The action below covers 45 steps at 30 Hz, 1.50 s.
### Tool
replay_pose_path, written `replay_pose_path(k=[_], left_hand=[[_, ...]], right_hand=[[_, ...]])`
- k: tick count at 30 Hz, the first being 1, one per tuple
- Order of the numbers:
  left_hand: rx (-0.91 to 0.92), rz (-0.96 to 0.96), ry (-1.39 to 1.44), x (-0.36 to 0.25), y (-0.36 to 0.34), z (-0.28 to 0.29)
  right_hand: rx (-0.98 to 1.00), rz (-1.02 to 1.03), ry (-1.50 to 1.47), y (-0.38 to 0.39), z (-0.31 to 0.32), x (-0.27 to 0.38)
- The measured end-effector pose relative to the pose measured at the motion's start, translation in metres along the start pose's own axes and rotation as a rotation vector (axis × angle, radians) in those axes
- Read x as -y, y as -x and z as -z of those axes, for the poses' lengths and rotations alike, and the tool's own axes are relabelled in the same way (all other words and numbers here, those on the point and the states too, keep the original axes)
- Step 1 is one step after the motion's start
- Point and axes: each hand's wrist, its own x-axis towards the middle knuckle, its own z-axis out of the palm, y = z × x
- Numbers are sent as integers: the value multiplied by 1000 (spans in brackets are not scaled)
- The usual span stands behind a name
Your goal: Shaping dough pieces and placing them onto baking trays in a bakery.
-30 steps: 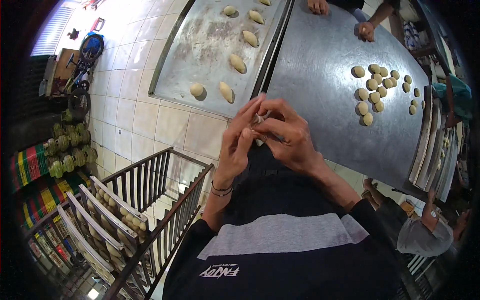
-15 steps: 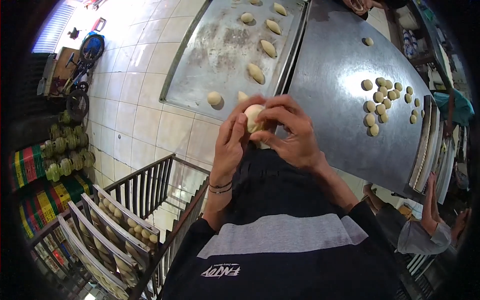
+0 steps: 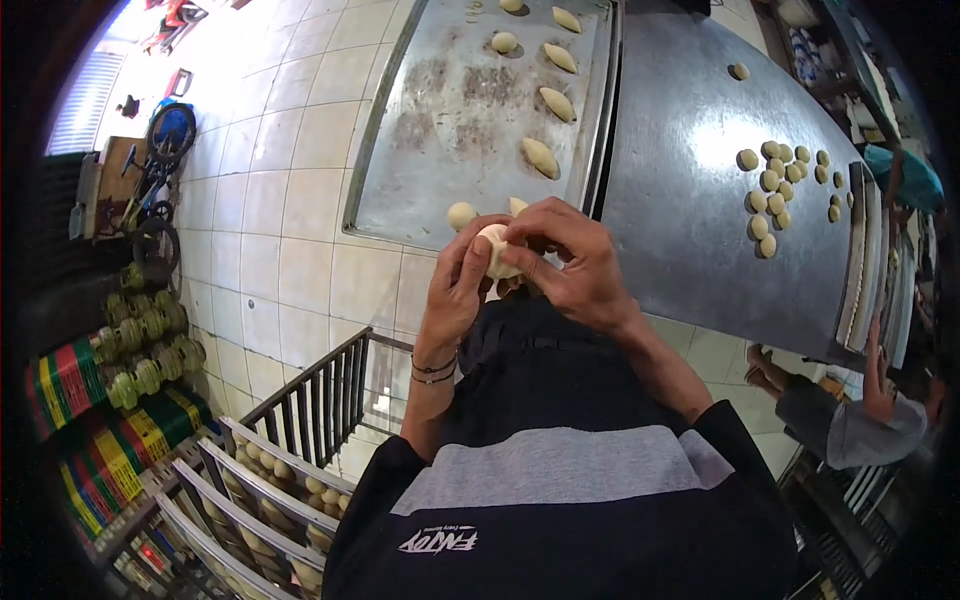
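My left hand (image 3: 455,285) cups a pale piece of dough (image 3: 497,252), its thumb along the near left side. From the right, my right hand (image 3: 575,265) pinches the dough's edge between thumb and fingers. Both hands are closed on it in front of my body, by the near edge of a metal baking tray (image 3: 400,190). Just past my fingers on that tray lie a round dough ball (image 3: 462,215) and a partly hidden pointed piece (image 3: 517,206). Farther up, spindle-shaped dough pieces (image 3: 540,158) form a row along its right side.
On the metal table (image 3: 680,230) to the right sit several small dough balls (image 3: 770,180). A dark metal rack (image 3: 310,390) holding trays of dough stands at the lower left. Another person (image 3: 870,425) is at the right. Bicycles (image 3: 155,190) are at the far left on the tiled floor.
My right thumb has moved from under the dough to press against its face, and the fingers have drawn closer together. The view has shifted slightly, while both hands still hold the dough.
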Motion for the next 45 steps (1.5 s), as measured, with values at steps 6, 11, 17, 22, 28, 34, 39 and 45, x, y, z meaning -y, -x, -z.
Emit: replay_pose_path(k=[6, 11, 17, 22, 28, 34, 39, 45], left_hand=[[-7, -202, -79, 11, -17, 17], [34, 51, 116, 9, -16, 33], [-92, -127, 65, 12, -18, 38], [-196, -122, -359, 9, -29, 82], [-610, -304, -814, 24, -47, 168], [-504, -230, -1535, 73, -67, 224], [-495, -315, -1389, 74, -58, 187], [-68, -205, -1355, 103, -72, 139]], right_hand=[[-6, -277, -257, -1, -16, 0], [2, -126, 80, -2, -25, -5], [-163, -220, 25, -25, -39, -21], [37, -530, -425, -21, -62, -22], [-68, -625, -480, -6, -32, -59], [-284, -710, -282, 29, 32, -88], [-409, -775, -87, 81, 78, -95], [-490, -833, -59, 126, 114, -114]])
